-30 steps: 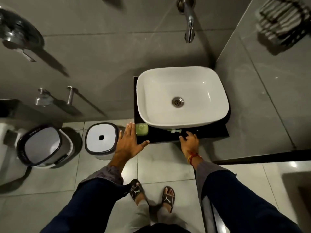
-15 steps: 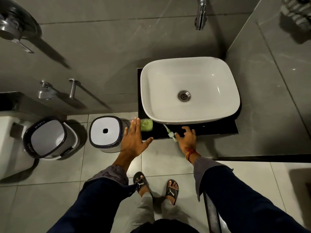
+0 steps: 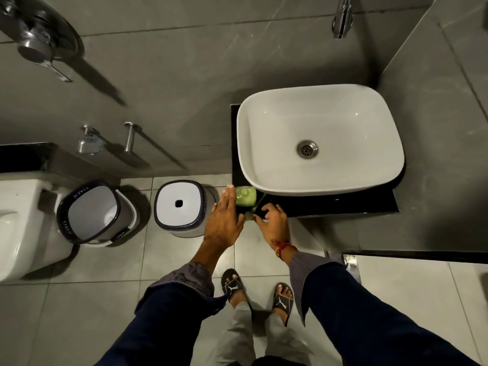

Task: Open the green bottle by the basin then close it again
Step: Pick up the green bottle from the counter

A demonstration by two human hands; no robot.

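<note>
Green plastic marks the task's thing: the green bottle (image 3: 245, 196) stands upright on the black counter (image 3: 340, 206), tucked against the front-left corner of the white basin (image 3: 319, 138), at about seven o'clock from the drain (image 3: 307, 149). Its round cap faces the camera and looks seated, so the opening step seems not yet begun; this reads as the reach just ahead of the first grasp. The left hand (image 3: 224, 220) lies flat with its fingers (image 3: 229, 195) stretched out and together, passing along the bottle's nine o'clock side, touching it or just beside it, I cannot tell which, and gripping nothing. The right hand (image 3: 273, 223) sits at the bottle's five o'clock, at the counter's front edge, its fingers loosely curled and spread; a small pale-green thing (image 3: 249, 216) shows just beside its fingertips, too blurred to name, and I cannot tell whether the hand holds it. A white bin with a dark rim (image 3: 181, 207) stands on the floor at the bottle's nine o'clock, near the left hand. Next, I judge, the left hand should wrap the bottle's body to steady it while the right comes up over the cap at twelve o'clock of its present place; the basin's overhang leaves little room there, so the bottle may want drawing forward first.
</note>
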